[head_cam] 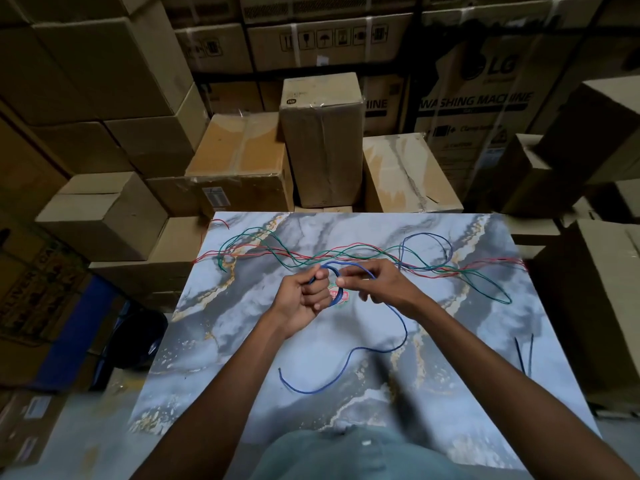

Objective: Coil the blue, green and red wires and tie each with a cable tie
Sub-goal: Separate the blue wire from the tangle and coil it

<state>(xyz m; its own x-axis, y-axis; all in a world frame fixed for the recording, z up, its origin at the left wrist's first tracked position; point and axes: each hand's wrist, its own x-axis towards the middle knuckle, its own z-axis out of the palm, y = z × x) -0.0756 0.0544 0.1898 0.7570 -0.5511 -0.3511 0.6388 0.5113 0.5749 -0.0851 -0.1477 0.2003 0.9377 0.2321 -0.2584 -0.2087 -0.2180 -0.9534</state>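
Your left hand (304, 296) has its grip clenched round the started blue wire (398, 344) coil, your right hand (367, 285) just beside it pinches the next loop, and the free tail trails from the coil toward you across the surface (242, 341).

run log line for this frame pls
stage: coiling blue wire | left hand: grips coil | right hand: pinches wire | green wire, red wire: loose on table
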